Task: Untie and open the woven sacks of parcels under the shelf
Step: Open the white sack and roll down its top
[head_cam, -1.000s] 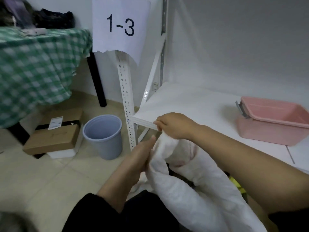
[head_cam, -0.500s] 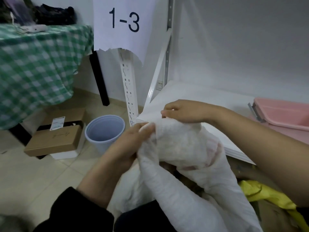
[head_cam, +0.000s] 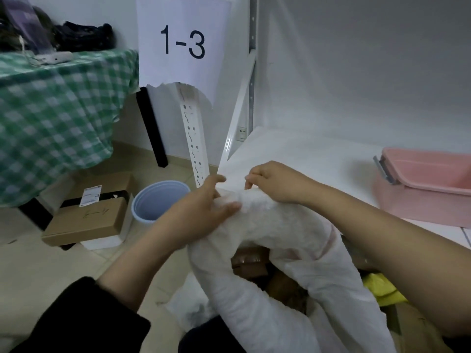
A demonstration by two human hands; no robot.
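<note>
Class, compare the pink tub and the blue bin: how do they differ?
The pink tub is rectangular; the blue bin is round. The tub sits on the white shelf; the bin stands on the floor. Both are open-topped.

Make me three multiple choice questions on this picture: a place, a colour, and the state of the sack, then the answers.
1. Where does the pink tub stand? A) on the floor B) on the white shelf board C) on the checked cloth
2. What colour is the round bin? A) pale blue B) red C) black
3. How is the white sack? A) folded flat B) hanging untouched C) gripped at its top by the left hand and right hand

Answers: 1 B, the tub sits on the board. 2 A, its wall is pale blue. 3 C, both hands hold its top.
</note>
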